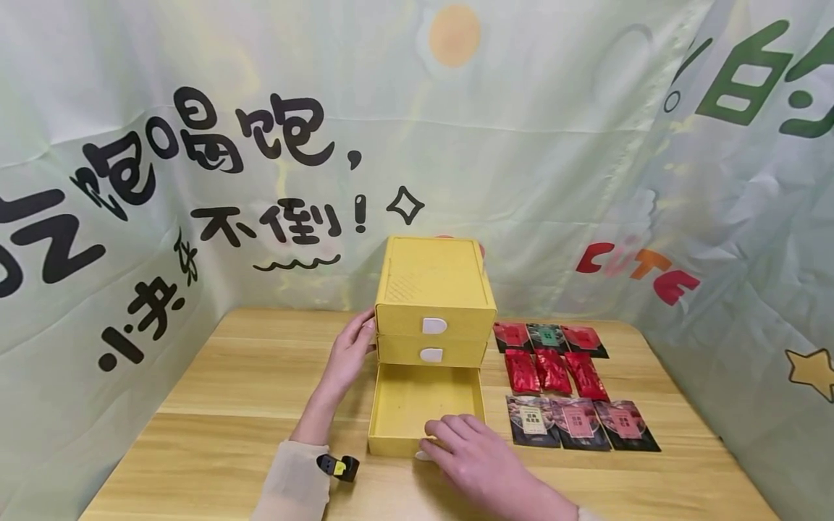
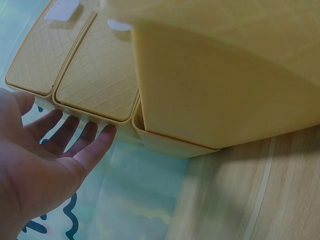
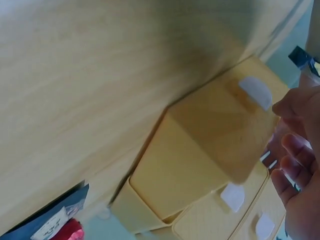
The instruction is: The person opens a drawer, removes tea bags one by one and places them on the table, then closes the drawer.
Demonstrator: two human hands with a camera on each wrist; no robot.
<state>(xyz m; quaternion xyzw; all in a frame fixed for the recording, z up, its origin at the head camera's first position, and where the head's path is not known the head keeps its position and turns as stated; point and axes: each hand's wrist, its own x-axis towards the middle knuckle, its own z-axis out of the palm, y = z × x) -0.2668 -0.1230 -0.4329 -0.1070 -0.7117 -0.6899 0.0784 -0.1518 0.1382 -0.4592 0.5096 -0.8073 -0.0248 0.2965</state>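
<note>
A yellow box with three stacked drawers [image 1: 435,272] stands on the table, its bottom drawer [image 1: 423,394] pulled out with a bare inside. The upper two drawers are pushed in, and each front has a white tab handle [image 1: 434,325]. My left hand [image 1: 348,354] rests against the box's left side; in the left wrist view its fingertips [image 2: 106,131] touch the side wall. At the pulled-out drawer's front edge is my right hand [image 1: 472,456], fingers loosely bent over the rim. Its thumb is close to the drawer's white tab [image 3: 256,92] in the right wrist view.
Right of the box lie three rows of packets: flat dark sachets with red and green labels [image 1: 547,336] at the back, shiny red packets [image 1: 552,371] in the middle, dark sachets with pale and pink labels [image 1: 580,423] in front. A printed cloth [image 1: 521,181] hangs behind the wooden table [image 1: 260,391].
</note>
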